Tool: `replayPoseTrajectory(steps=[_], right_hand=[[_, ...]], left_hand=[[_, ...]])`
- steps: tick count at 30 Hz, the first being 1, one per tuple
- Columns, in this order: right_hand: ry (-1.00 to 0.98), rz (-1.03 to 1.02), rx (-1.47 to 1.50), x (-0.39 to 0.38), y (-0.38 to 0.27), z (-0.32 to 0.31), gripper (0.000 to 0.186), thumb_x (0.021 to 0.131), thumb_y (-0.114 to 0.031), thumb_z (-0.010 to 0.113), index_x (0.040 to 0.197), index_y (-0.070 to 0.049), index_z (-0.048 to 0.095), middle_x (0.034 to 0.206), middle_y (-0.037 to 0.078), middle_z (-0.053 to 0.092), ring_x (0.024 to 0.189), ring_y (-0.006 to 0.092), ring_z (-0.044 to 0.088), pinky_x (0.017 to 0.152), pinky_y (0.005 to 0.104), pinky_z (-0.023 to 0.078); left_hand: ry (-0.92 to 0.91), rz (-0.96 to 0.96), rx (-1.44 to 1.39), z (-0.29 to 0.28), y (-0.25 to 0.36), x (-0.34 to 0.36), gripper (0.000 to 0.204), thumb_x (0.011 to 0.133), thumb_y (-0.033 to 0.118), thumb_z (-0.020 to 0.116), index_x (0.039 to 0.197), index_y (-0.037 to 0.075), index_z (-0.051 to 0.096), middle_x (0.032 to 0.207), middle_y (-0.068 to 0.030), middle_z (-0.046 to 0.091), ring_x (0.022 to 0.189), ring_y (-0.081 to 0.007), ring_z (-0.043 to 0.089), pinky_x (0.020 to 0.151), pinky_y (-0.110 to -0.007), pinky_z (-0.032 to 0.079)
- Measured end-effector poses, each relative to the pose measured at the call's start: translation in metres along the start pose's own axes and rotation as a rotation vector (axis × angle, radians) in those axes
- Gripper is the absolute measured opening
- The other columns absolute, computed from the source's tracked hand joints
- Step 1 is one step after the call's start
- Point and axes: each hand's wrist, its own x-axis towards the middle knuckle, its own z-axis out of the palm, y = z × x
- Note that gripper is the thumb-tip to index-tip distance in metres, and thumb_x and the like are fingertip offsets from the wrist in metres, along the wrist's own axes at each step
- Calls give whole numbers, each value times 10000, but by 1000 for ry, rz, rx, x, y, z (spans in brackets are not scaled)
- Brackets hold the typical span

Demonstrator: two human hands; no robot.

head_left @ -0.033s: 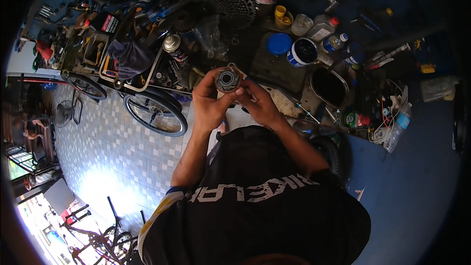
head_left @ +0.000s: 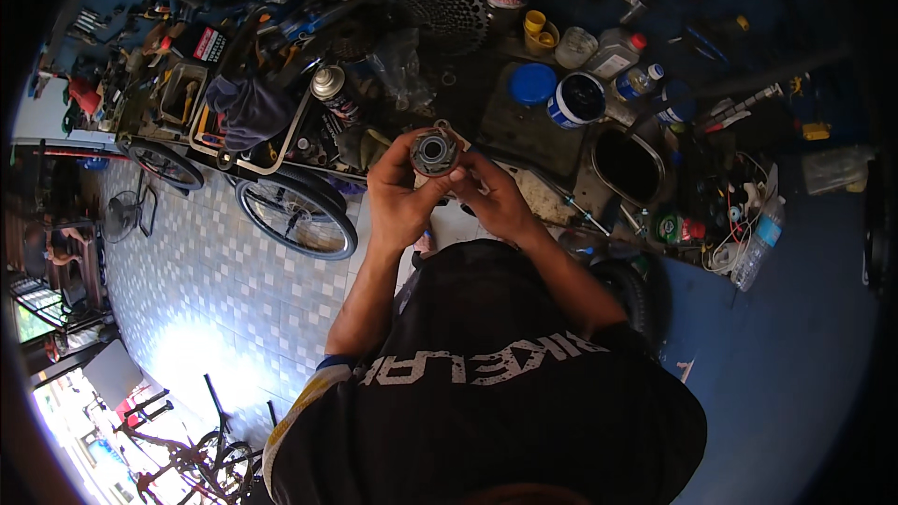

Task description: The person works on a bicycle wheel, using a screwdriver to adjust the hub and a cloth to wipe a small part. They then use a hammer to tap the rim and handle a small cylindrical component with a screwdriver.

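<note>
round part (head_left: 434, 165): dull grey metal, its central ring (head_left: 433, 147) smoother and brighter. large sprocket (head_left: 441, 11): matt metal. spray can (head_left: 329, 86): shiny metal top. rag (head_left: 245, 112): soft, matt cloth. lid (head_left: 532, 84): smooth blue plastic. bag (head_left: 400, 70): thin clear plastic, crinkled, glossy. shirt (head_left: 505, 430): matt black cloth. floor (head_left: 281, 290): smooth tile. bench mat (head_left: 524, 136): matt, perhaps rubber, too dim to tell.

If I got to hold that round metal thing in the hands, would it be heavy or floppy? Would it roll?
The round part is probably heavy for its size, because it looks like metal. It likely stays stiff, since metal seldom flops. Stood on edge, it might roll, because its outline looks round.
</note>
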Motion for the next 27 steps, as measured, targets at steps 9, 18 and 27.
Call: replayPoseTrajectory(steps=[9, 18, 27], right_hand=[[-18, -30, -28, 8, -1, -5, 286, 1080, -238, 651, 1292, -57, 590, 1174, 36, 687, 1084, 112, 616, 931, 314, 483], [42, -137, -50, 10, 9, -2, 312, 1049, -202, 691, 1309, -46, 622, 1113, 41, 701, 896, 96, 629, 817, 289, 511], [48, -131, -237, 5, -2, -5, 293, 1054, -209, 665, 1281, -29, 628, 1056, 78, 695, 923, 170, 675, 811, 336, 528]], left_hand=[[-11, 32, 52, -1, -2, 8, 472, 891, -13, 818, 1322, -26, 625, 1210, -117, 739, 1148, -192, 695, 1018, -350, 553], [-22, 37, 74, -1, -4, 8, 481, 882, -26, 820, 1321, -34, 623, 1223, -121, 735, 1155, -197, 696, 1032, -354, 546], [5, -50, -117, -3, -3, 8, 449, 950, 106, 785, 1338, -36, 609, 1218, -143, 730, 1130, -238, 699, 1028, -383, 539]])
